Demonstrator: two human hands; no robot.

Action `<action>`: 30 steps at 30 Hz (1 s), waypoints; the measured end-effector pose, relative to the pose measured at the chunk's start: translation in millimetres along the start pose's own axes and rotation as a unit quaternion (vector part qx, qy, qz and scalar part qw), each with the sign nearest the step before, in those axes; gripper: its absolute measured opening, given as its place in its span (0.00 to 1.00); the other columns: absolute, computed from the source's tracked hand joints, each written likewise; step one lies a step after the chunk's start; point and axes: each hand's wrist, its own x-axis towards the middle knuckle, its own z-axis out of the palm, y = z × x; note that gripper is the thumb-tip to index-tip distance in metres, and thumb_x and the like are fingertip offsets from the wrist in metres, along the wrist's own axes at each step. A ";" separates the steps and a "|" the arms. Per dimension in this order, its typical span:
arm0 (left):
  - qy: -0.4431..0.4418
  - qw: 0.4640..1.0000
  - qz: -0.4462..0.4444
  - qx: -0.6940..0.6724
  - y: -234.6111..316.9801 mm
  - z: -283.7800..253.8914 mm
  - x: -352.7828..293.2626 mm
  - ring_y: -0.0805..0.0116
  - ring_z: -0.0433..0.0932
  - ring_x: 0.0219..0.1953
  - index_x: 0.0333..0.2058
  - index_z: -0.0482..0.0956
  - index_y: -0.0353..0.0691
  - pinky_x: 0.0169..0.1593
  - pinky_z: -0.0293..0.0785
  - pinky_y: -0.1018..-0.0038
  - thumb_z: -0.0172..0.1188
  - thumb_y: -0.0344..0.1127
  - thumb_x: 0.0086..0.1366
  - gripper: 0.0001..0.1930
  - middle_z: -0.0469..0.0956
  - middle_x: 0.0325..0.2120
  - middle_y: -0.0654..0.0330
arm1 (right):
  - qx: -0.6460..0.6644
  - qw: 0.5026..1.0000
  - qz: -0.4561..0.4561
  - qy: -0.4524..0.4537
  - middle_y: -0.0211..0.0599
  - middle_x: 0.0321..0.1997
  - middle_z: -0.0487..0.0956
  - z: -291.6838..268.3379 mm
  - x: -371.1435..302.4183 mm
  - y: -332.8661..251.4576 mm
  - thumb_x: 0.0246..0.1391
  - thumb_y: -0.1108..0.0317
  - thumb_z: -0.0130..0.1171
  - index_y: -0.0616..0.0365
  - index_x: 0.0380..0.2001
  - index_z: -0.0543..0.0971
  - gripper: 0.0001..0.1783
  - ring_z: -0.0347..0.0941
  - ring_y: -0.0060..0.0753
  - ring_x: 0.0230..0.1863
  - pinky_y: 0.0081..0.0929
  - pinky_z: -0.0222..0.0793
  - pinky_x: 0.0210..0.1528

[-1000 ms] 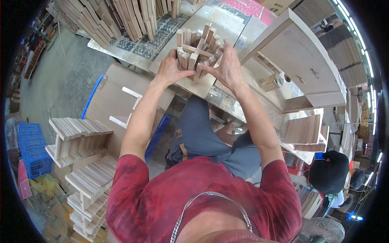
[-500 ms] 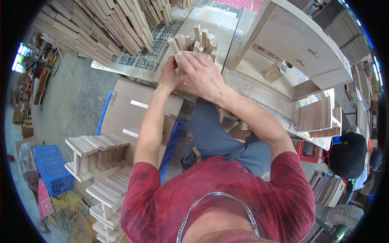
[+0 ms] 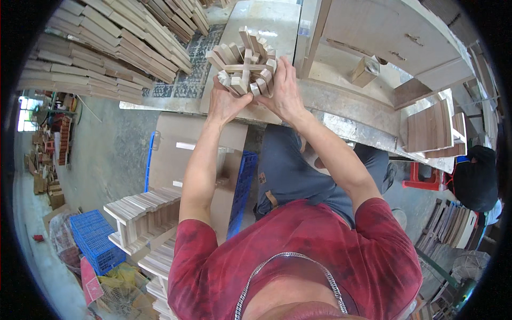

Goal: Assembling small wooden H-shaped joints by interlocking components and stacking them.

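A bundle of pale wooden sticks (image 3: 247, 68) stands on the workbench, their ends fanning upward, with two crossing in the middle. My left hand (image 3: 226, 102) grips the near left side of the bundle, its thumb reaching across the front. On the right side, my right hand (image 3: 286, 92) is wrapped against it, fingers pointing away and thumb towards the other thumb. Both palms press on the sticks, whose lower ends are hidden by my hands.
Long wooden strips (image 3: 101, 42) are stacked at the far left. A wooden frame (image 3: 397, 53) stands on the bench (image 3: 346, 114) at right. Stacked I-shaped wooden parts (image 3: 144, 216) and a blue plastic crate (image 3: 97, 240) are at left. Beyond the bench's right end is a red stool (image 3: 424, 178).
My right hand has moved from over the top of the bundle to its right side, uncovering the crossed sticks. My left hand stays at the left side. The view has shifted slightly.
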 end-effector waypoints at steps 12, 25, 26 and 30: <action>-0.015 0.999 0.033 0.015 -8.3 1.0 0.4 0.47 0.78 0.53 0.53 0.75 0.33 0.55 0.75 0.58 0.73 0.41 0.47 0.35 0.76 0.50 0.45 | 0.016 0.998 0.038 0.046 0.66 0.60 0.64 13.9 -7.1 -16.6 0.34 0.64 0.80 0.76 0.65 0.54 0.60 0.62 0.69 0.61 0.52 0.64 0.65; 0.091 0.996 -0.003 -0.012 -33.2 29.7 103.2 0.44 0.80 0.51 0.47 0.80 0.31 0.53 0.75 0.57 0.72 0.46 0.48 0.31 0.80 0.49 0.39 | 0.023 0.998 -0.031 -0.039 0.69 0.66 0.61 -42.3 -22.6 6.0 0.46 0.63 0.76 0.73 0.72 0.49 0.60 0.61 0.68 0.65 0.49 0.62 0.69; 0.081 0.995 -0.012 0.049 -14.7 37.9 115.9 0.44 0.78 0.54 0.49 0.78 0.30 0.56 0.74 0.58 0.72 0.46 0.48 0.32 0.78 0.52 0.38 | 0.021 0.998 -0.025 -0.057 0.67 0.66 0.62 -65.0 -47.7 15.4 0.46 0.64 0.76 0.71 0.72 0.50 0.59 0.62 0.67 0.66 0.49 0.63 0.69; 0.119 0.992 -0.032 -0.030 -10.7 63.2 145.0 0.47 0.78 0.55 0.53 0.74 0.30 0.59 0.73 0.60 0.72 0.43 0.49 0.35 0.78 0.52 0.41 | -0.042 0.995 0.073 -0.058 0.63 0.61 0.69 -161.5 -145.7 50.0 0.47 0.68 0.75 0.69 0.69 0.58 0.51 0.69 0.63 0.60 0.49 0.70 0.61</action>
